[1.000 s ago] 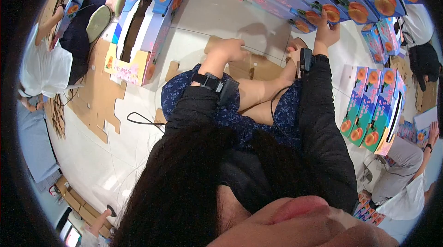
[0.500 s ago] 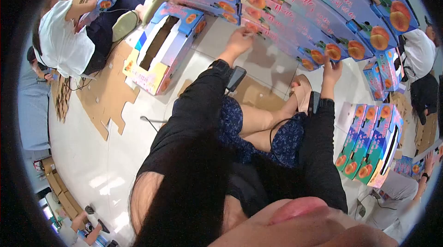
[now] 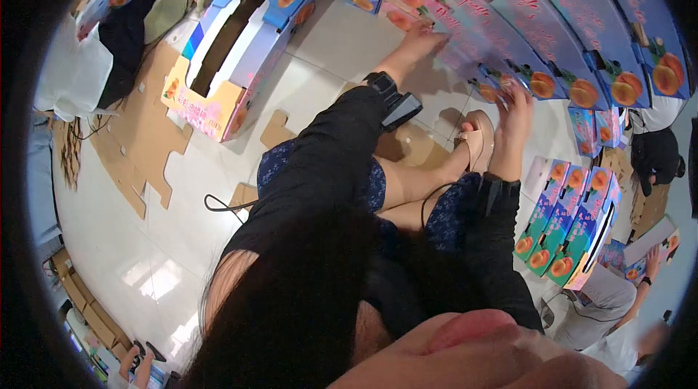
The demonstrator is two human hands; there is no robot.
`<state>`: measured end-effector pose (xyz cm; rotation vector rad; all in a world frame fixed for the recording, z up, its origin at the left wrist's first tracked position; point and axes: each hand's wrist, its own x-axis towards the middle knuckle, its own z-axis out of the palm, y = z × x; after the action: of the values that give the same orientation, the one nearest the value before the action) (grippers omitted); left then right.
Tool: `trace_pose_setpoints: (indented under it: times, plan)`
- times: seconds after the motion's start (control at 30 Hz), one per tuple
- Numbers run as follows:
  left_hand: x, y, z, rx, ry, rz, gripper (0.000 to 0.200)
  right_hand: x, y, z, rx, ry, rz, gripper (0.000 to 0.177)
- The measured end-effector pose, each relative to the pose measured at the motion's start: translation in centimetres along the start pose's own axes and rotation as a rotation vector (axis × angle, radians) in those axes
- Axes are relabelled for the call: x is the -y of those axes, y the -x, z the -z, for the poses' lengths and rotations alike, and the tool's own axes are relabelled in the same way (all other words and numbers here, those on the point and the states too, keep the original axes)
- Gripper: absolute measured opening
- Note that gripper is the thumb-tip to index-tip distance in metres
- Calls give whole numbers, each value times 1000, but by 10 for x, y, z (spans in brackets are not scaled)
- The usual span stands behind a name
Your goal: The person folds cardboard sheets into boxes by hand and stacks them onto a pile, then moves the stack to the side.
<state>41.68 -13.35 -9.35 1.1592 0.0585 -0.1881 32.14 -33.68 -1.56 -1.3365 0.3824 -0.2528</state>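
A stack of several blue and pink cardboard boxes printed with peaches (image 3: 509,22) rises in front of me. My left hand (image 3: 418,47) reaches to the left part of its lowest box, fingers stretched along the printed side. At the right end of that lower box is my right hand (image 3: 515,109), its slightly blurred fingers apart and right at the corner by a printed peach. Neither hand has anything wrapped in its fingers. Black sleeves and dark wrist devices cover both of my wrists.
An open-slotted peach box (image 3: 243,47) stands on the tiled floor to the left, beside flat brown cardboard (image 3: 149,142). Three upright boxes (image 3: 563,222) stand to the right. Other people sit at both sides, one in a white top (image 3: 73,76). My sandalled foot (image 3: 476,143) is below the stack.
My left hand has moved right along the box side, closer to my right hand. My right hand stays near the box's right end. The whole view has shifted slightly.
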Motion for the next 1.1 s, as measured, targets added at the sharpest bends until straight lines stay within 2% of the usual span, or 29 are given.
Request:
trace_pose_setpoints:
  times: [0.07,0.13,0.23,0.4,0.43,0.53,0.57,0.63,0.77,0.87,0.93,0.97,1.03,1.1]
  plan:
    - [-5,3,0,44,174,50,17,-13,2,-32,231,-47,-127,32]
    - [4,0,4,52,322,111,14,-21,8,-68,396,-73,-209,32]
    - [12,-12,8,53,470,206,10,-35,0,-110,499,-376,-379,37]
    - [14,-12,5,10,694,251,21,-39,-35,-144,361,-674,-561,35]
    - [-19,4,2,32,626,288,23,-35,-42,-146,354,-740,-601,37]
    - [-11,4,3,44,514,226,23,-21,-56,-143,448,-900,-771,39]
    - [1,-2,4,23,473,203,20,-17,-60,-145,358,-932,-809,38]
    - [29,-16,4,-17,391,165,28,-10,-59,-148,250,-915,-826,37]
    - [24,-7,9,47,382,94,29,7,-50,-166,10,-838,-826,40]
    - [19,-6,11,35,373,121,30,7,-61,-163,-40,-867,-842,40]
    - [24,-8,11,51,417,135,29,12,-56,-159,141,-805,-881,38]
    - [24,-8,7,-4,379,110,30,14,-54,-157,229,-772,-899,37]
    - [17,-3,-1,-114,297,61,32,9,-73,-146,292,-767,-959,33]
    - [16,1,0,-77,278,4,24,3,-82,-148,307,-759,-960,32]
